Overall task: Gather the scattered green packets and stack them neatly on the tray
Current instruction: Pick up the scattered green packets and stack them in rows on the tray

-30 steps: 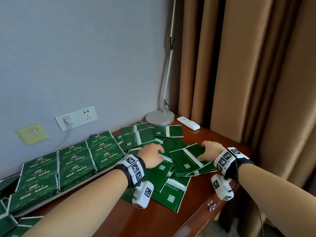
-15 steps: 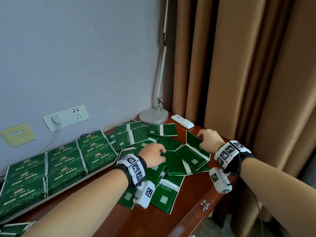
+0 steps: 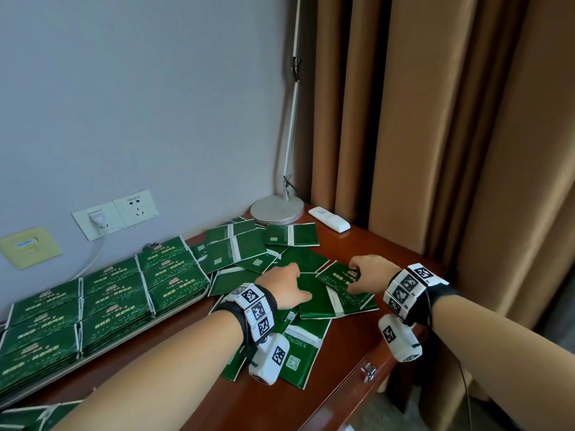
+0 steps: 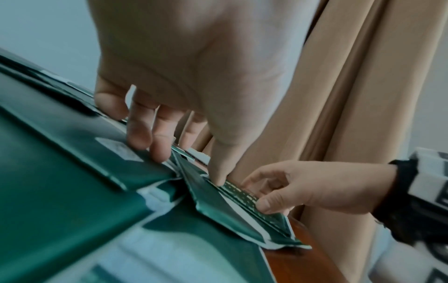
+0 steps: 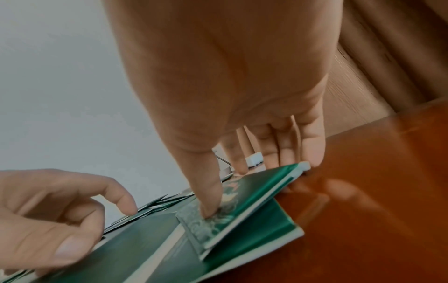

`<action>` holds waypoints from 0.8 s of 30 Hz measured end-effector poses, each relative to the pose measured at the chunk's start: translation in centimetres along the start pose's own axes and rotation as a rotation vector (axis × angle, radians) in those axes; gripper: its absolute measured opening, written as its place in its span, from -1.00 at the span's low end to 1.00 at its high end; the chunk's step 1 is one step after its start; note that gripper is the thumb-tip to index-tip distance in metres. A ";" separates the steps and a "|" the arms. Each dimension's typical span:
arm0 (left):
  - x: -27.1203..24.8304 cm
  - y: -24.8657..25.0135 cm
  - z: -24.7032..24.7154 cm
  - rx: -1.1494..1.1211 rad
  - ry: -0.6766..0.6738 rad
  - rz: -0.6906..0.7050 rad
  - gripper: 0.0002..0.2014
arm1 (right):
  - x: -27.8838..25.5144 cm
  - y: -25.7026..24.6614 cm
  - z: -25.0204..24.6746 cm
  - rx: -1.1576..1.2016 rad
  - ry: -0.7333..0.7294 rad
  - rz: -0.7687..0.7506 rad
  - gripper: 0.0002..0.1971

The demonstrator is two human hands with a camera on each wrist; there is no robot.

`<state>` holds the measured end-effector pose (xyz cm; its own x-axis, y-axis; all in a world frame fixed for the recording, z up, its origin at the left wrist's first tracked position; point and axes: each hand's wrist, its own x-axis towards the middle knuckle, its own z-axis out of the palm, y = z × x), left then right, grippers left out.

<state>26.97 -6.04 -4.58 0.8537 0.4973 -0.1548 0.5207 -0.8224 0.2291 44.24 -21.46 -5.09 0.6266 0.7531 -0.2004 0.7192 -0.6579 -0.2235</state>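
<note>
Several green packets (image 3: 236,253) lie scattered in an overlapping pile on the brown table (image 3: 357,346). Neat stacks of packets (image 3: 109,293) fill the tray (image 3: 102,349) on the left. My right hand (image 3: 370,275) pinches one packet (image 3: 339,279), printed face up, on the pile's right side. The thumb (image 5: 211,206) presses its top and the fingers sit at its far edge. Just left of it, my left hand (image 3: 286,287) rests on the pile, fingertips (image 4: 145,139) and thumb touching plain packet backs (image 4: 72,172) without gripping.
A lamp base (image 3: 277,209) and a white remote (image 3: 329,217) stand at the table's back corner. Wall sockets (image 3: 115,213) with a plugged cable are behind the tray. Brown curtains (image 3: 435,150) hang on the right. More packets (image 3: 31,415) lie at the lower left.
My right hand lifted one packet on edge, turned it over and brought it down printed face up on the pile. The left hand stayed on the pile.
</note>
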 end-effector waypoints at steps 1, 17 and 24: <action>0.0 0.2 0.1 0.020 0.009 -0.007 -0.37 | 0.0 0.1 0.1 0.015 0.001 0.009 -0.28; 0.3 1.9 1.5 0.097 0.056 -0.083 -0.19 | 0.2 4.3 0.4 0.549 0.036 0.258 -0.62; 0.6 2.6 1.6 0.114 0.027 -0.092 -0.12 | 0.2 4.2 0.5 0.530 -0.001 0.244 -0.63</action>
<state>28.86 -8.34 -5.63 0.8035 0.5777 -0.1440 0.5928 -0.7986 0.1040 47.29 -24.07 -6.53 0.7549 0.5794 -0.3072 0.3051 -0.7249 -0.6176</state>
